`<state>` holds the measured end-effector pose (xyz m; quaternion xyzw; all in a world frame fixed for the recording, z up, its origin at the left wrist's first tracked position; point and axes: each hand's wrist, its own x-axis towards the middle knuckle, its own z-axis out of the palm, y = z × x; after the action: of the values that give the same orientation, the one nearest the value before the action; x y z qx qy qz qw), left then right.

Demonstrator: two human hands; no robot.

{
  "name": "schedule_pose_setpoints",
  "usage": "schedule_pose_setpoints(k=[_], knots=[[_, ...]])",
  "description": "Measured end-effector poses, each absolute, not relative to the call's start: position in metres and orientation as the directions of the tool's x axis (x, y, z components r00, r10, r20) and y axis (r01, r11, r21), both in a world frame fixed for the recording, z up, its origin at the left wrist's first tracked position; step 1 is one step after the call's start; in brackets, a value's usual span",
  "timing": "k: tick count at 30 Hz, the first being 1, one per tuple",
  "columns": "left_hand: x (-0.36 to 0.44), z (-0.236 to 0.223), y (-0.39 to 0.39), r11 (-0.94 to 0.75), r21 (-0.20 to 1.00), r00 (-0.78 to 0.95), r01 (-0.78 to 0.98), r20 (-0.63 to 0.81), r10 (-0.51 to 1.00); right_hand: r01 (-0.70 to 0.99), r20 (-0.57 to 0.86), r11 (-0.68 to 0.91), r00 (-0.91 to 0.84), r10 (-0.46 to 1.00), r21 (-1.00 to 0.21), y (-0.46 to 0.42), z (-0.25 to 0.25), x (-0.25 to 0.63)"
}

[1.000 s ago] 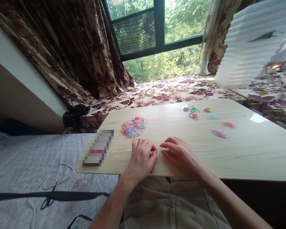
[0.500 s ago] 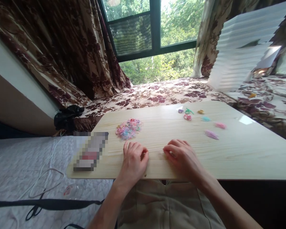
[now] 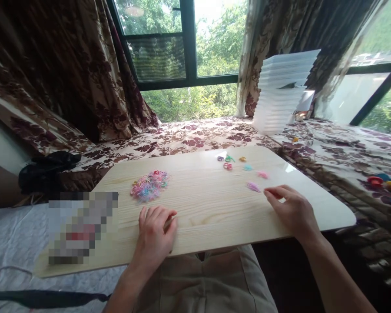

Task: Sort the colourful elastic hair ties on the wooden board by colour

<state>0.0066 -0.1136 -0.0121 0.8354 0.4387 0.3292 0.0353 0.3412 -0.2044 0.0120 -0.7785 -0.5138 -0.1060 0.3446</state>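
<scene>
My left hand (image 3: 158,230) rests on the near edge of the light wooden table (image 3: 198,213), fingers loosely bent, thumb apart, nothing seen in it. In front of it lies a tangled heap of small multicoloured elastic bands (image 3: 150,186). My right hand (image 3: 291,208) is over the right part of the table, thumb and forefinger tips together; whatever they may pinch is too small to tell. Just left of those fingertips is a lilac bundle of bands (image 3: 253,187). Beyond it lie small groups in pink (image 3: 262,174), light blue (image 3: 247,167), yellow (image 3: 242,159), red (image 3: 227,166), green (image 3: 229,158) and purple (image 3: 220,158).
A blurred-out flat object (image 3: 84,230) lies at the table's left end. Behind the table is a flower-patterned ledge (image 3: 195,134) with a white foam-like stack (image 3: 276,93). Colourful plastic pieces (image 3: 375,181) sit at the far right. A black bag (image 3: 48,171) is at the left.
My right hand has moved right across the table, up to the lilac bundle, its thumb and forefinger now pinched. My left hand stays near the table's edge. The camera view has turned right.
</scene>
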Motion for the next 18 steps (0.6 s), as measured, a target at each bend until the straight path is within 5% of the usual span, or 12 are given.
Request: schedule_pose_setpoints(k=[7, 18], knots=[[0.004, -0.015, -0.114, -0.62, 0.341, 0.405, 0.707, 0.523, 0.75, 0.85, 0.496, -0.435, 0.526, 0.691, -0.296, -0.189, 0.012, 0.379], [0.004, -0.018, -0.114, -0.603, 0.352, 0.406, 0.716, 0.492, 0.77, 0.856, 0.45, -0.49, 0.507, 0.735, -0.163, -0.173, 0.015, 0.391]])
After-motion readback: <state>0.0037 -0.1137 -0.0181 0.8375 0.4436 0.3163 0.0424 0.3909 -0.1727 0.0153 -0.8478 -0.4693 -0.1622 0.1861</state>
